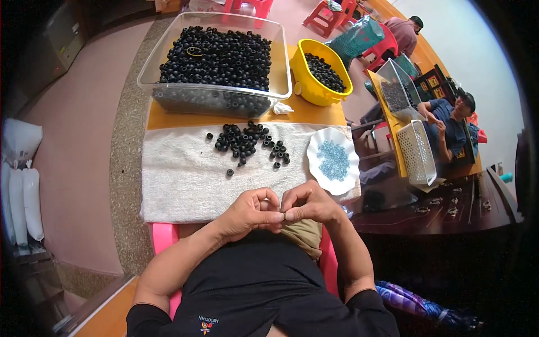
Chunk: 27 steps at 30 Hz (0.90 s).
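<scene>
My left hand (254,210) and my right hand (307,203) meet over my lap, just off the near edge of a white towel (179,188). Thumbs and fingertips are pinched together on both; whatever sits between them is too small to make out. Beyond them on the towel lies a loose heap of round black beads (238,143), each with a hole. To the right of the heap, a white scalloped plate (316,147) bears small clear-blue pieces (333,160).
Behind the towel stand a clear plastic bin (224,94) of black beads and a yellow basin (320,96) with more. A crumpled tissue (282,108) lies between them. At right, a person (449,126) sits near a white perforated basket (416,151); another person (401,33) sits farther back.
</scene>
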{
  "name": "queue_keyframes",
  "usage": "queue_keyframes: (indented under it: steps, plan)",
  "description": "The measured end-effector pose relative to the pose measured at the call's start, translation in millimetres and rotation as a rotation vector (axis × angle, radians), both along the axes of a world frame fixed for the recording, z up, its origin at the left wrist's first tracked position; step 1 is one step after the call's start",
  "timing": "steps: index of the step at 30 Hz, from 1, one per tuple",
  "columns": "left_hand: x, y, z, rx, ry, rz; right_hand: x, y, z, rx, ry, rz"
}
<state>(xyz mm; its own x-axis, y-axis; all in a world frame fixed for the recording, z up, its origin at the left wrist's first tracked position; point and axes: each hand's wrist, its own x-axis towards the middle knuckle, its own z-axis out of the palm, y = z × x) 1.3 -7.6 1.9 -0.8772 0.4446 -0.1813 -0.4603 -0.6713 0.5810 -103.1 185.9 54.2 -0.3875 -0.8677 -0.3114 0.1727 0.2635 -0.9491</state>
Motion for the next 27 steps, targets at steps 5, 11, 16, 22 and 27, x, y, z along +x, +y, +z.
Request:
queue_keyframes:
  steps: [5,11,16,22,27]
  plan:
    - [-0.6,-3.7,-1.0,0.079,-0.051,0.062,10.1,-0.2,-2.1,0.022,0.292,-0.023]
    - [0.2,-1.2,-1.5,0.098,-0.067,0.148,36.5,-9.3,4.8,-0.087,0.926,-0.181]
    - [0.8,0.9,-2.2,0.06,0.0,0.19,3.2,-17.0,6.5,0.018,0.606,-0.193]
    - [3.5,3.8,-2.6,0.036,0.112,0.13,-19.3,-69.9,-10.5,-0.053,1.18,-0.001]
    - [3.5,2.5,0.4,0.012,0.126,0.1,-24.3,-97.2,-19.2,0.207,1.544,0.29]
